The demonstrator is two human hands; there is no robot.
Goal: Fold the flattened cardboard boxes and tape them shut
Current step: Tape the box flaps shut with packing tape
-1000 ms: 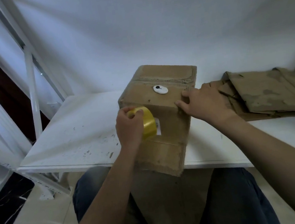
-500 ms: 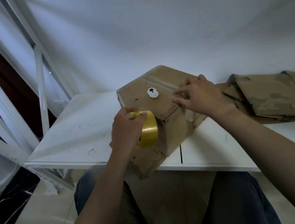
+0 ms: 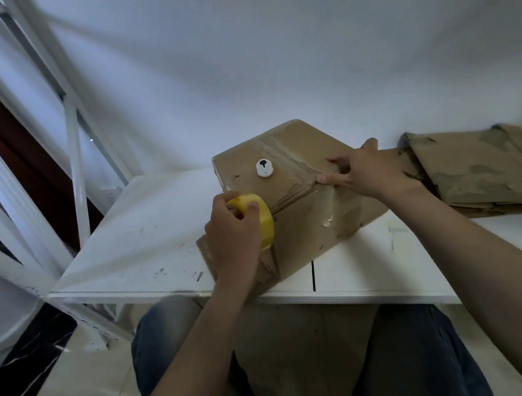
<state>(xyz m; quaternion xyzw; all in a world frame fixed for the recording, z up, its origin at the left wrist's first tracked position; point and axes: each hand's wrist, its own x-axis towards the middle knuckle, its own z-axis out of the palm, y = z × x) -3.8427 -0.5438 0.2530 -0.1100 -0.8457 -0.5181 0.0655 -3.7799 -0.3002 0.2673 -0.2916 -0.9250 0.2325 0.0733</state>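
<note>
- Step in hand, as I read it: running tape along the box [image 3: 289, 194] seam and over the near edge — the box sits tilted on the table [image 3: 121, 248], near corner hanging past the front edge.
- To do it well: keep the strip taut between roll and box, roll it straight along the flap seam, and press it down with the other hand as it lays so no bubbles or wrinkles form at the corner.
- Left hand [image 3: 233, 234]: fingers clenched around the yellow tape roll [image 3: 261, 221], thumb on top, roll held against the box's near-left face; wrist roughly straight, forearm coming up from below.
- Right hand [image 3: 365, 172]: palm down on the top right edge, fingers [image 3: 336, 178] spread and pressing the seam — grasping nothing, just pinning cardboard.
- A glossy strip already shows on the side face below the right hand; can't tell whether the tape from the roll is actually attached, the view is too soft there.
- Small white round gadget [image 3: 264, 167] rests on the top face, clear of the seam — keep the tape path off it.
- Flattened boxes [image 3: 486, 173] stacked to the right, just beside the right hand, not yet folded.
- Risk: the tilted overhanging box could slide toward the lap if the right hand eases off.
</note>
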